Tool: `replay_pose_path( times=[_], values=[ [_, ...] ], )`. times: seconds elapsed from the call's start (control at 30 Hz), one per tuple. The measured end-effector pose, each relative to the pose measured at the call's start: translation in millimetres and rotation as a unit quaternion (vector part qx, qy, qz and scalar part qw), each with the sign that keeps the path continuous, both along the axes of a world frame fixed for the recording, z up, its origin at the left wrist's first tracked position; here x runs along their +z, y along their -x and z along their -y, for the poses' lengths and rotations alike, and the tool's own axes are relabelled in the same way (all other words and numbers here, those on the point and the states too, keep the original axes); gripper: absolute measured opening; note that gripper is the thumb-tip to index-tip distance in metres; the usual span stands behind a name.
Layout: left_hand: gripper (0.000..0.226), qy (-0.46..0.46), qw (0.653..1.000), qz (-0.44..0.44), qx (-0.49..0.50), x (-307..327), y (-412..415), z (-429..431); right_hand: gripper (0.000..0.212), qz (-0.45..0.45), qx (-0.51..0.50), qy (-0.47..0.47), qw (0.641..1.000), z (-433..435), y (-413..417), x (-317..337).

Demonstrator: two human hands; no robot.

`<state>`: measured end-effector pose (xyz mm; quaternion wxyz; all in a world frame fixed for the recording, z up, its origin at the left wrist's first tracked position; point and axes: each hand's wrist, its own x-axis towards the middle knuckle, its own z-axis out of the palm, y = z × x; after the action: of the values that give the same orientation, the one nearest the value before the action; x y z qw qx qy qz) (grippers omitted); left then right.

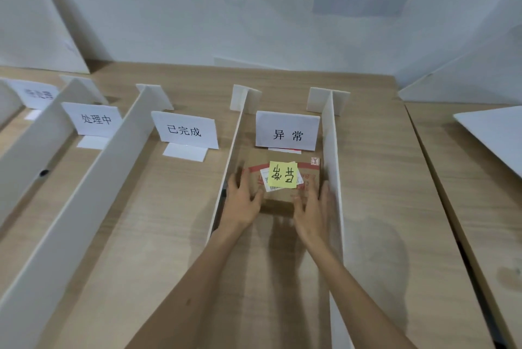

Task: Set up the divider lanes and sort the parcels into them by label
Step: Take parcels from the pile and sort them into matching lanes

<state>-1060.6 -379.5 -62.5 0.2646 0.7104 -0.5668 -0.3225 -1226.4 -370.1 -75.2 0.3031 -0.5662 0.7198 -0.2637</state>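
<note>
A small brown cardboard parcel (pixel 282 193) with a yellow sticky note (pixel 283 175) on top sits in the rightmost lane, just in front of the white sign card reading 异常 (pixel 288 134). My left hand (pixel 243 201) holds the parcel's left side, thumb on top. On the parcel's right side lies my right hand (pixel 313 211), its fingers along the edge. Two white divider boards, left (pixel 226 176) and right (pixel 334 168), wall this lane.
More white dividers (pixel 93 179) form lanes to the left, with sign cards 已完成 (pixel 185 130) and 处理中 (pixel 94 118). A white sheet (pixel 491 134) lies on the adjoining table at right. A wall stands behind the wooden table (pixel 389 179).
</note>
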Motion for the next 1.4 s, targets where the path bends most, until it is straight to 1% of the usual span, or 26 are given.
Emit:
replay_pose_path(
  times=[0.1, 0.2, 0.23, 0.3, 0.33, 0.5, 0.57, 0.67, 0.77, 0.83, 1.0, 1.07, 1.17, 1.27, 1.4],
  values=[
    [0.059, 0.063, 0.997, 0.0, -0.052, 26, -8, -19, 0.057, -0.032, 0.038, 0.032, 0.998, -11, -19, 31],
    [0.058, 0.105, 0.993, 0.002, -0.052, 60, -42, -48, 0.055, -0.015, 0.07, 0.033, 0.997, -24, -53, 66],
    [0.057, 0.127, 0.991, 0.024, -0.041, 71, -61, -60, 0.054, -0.011, 0.088, 0.04, 0.995, -30, -70, 76],
    [0.057, 0.166, 0.98, 0.109, -0.029, 91, -106, -91, 0.052, -0.013, 0.125, 0.073, 0.989, -48, -109, 96],
    [0.057, 0.171, 0.974, 0.147, -0.023, 99, -133, -108, 0.051, -0.017, 0.145, 0.092, 0.985, -59, -131, 106],
    [0.065, 0.136, 0.952, 0.272, 0.034, 149, -286, -216, 0.053, -0.039, 0.251, 0.119, 0.96, -131, -275, 158],
    [0.064, 0.127, 0.939, 0.314, 0.061, 170, -351, -264, 0.052, -0.039, 0.291, 0.148, 0.944, -166, -339, 178],
    [0.067, 0.123, 0.915, 0.364, 0.124, 199, -442, -338, 0.054, -0.041, 0.348, 0.157, 0.923, -219, -432, 205],
    [0.063, 0.111, 0.902, 0.379, 0.175, 216, -522, -406, 0.053, -0.032, 0.399, 0.183, 0.898, -265, -513, 223],
    [0.062, 0.102, 0.893, 0.382, 0.213, 221, -566, -447, 0.054, -0.023, 0.429, 0.178, 0.885, -289, -561, 231],
    [0.059, 0.061, 0.879, 0.382, 0.279, 223, -656, -520, 0.054, -0.041, 0.487, 0.178, 0.854, -333, -668, 240],
    [0.06, 0.051, 0.876, 0.379, 0.295, 223, -691, -537, 0.055, -0.037, 0.508, 0.169, 0.844, -346, -709, 239],
    [0.068, 0.052, 0.873, 0.37, 0.313, 224, -747, -550, 0.055, -0.022, 0.527, 0.167, 0.833, -353, -775, 235],
    [0.06, 0.042, 0.866, 0.382, 0.321, 224, -811, -553, 0.055, -0.011, 0.536, 0.159, 0.829, -353, -844, 228],
    [0.059, 0.031, 0.867, 0.373, 0.33, 232, -893, -548, 0.053, -0.007, 0.543, 0.161, 0.824, -347, -935, 230]
  ],
)
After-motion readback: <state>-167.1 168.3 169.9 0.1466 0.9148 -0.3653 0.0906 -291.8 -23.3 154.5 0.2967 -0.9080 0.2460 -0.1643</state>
